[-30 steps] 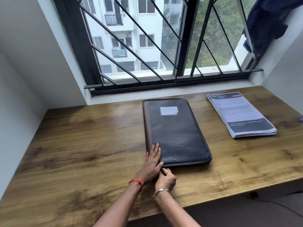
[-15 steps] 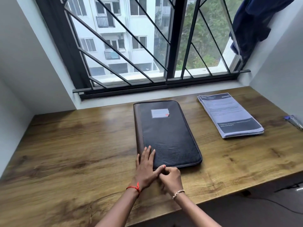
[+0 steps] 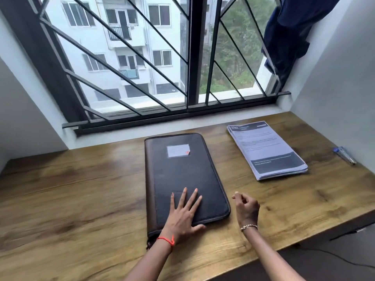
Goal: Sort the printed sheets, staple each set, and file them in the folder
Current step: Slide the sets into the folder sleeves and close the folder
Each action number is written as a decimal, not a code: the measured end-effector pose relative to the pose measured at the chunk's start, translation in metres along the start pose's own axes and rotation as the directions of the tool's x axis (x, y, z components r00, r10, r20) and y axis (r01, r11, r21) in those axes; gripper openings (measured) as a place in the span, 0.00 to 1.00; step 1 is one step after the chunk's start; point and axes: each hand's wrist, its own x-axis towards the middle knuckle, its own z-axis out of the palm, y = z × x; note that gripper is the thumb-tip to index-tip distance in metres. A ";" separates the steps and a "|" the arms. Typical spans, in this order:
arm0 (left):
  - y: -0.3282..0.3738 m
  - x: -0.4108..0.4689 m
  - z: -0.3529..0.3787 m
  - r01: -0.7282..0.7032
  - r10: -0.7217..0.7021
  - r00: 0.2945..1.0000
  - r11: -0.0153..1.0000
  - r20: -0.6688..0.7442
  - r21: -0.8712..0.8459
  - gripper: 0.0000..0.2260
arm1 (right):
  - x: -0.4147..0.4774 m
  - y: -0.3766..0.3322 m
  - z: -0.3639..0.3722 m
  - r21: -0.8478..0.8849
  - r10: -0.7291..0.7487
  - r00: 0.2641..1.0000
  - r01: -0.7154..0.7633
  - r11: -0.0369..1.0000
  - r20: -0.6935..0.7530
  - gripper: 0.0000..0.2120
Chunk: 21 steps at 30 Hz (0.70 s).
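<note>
Left hand (image 3: 182, 213): fingers straight, spread flat on the near end of the closed folder (image 3: 182, 171). Right hand (image 3: 246, 207): fingers curled, thumb to forefinger, just beside the folder's right edge; contents of the pinch cannot be made out. Folder label (image 3: 178, 150): text unreadable. Printed sheets (image 3: 267, 151): stacked, far right of the wooden desk (image 3: 81, 189). Barred window (image 3: 142, 57) behind; blue cloth (image 3: 288, 33) cut off above.

The number "2763" stands in the dark header atop the stack of printed sheets (image 3: 265, 151). The remaining print is too blurred to read, as is the label (image 3: 178, 150) on the folder (image 3: 182, 179).
</note>
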 end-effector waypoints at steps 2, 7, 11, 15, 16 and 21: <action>0.000 0.001 0.009 -0.018 0.018 1.000 1.000 -0.019 0.004 0.44 | 0.008 0.000 -0.001 0.003 0.006 0.999 -0.006 1.000 0.032 0.14; 0.000 0.003 0.016 -0.027 0.028 0.998 0.999 -0.051 0.023 0.40 | 0.027 0.003 0.008 0.029 -0.008 0.995 0.005 1.000 0.099 0.13; 0.005 0.002 0.019 -0.044 0.061 0.984 0.993 -0.164 0.110 0.35 | 0.040 0.000 0.018 0.055 -0.006 0.989 -0.002 0.998 0.151 0.12; 0.006 -0.003 0.004 -0.020 0.049 0.956 0.995 -0.289 0.102 0.37 | 0.051 -0.004 0.027 0.136 -0.001 0.989 -0.019 0.990 0.145 0.14; 0.006 -0.004 -0.002 -0.019 0.046 0.946 0.996 -0.320 0.088 0.36 | 0.053 -0.005 0.030 0.154 0.001 0.990 -0.023 0.988 0.139 0.12; 0.000 -0.021 -0.020 -0.062 0.016 0.849 0.996 -0.528 -0.069 0.36 | 0.050 -0.027 0.043 0.212 -0.029 0.981 -0.013 0.977 0.191 0.08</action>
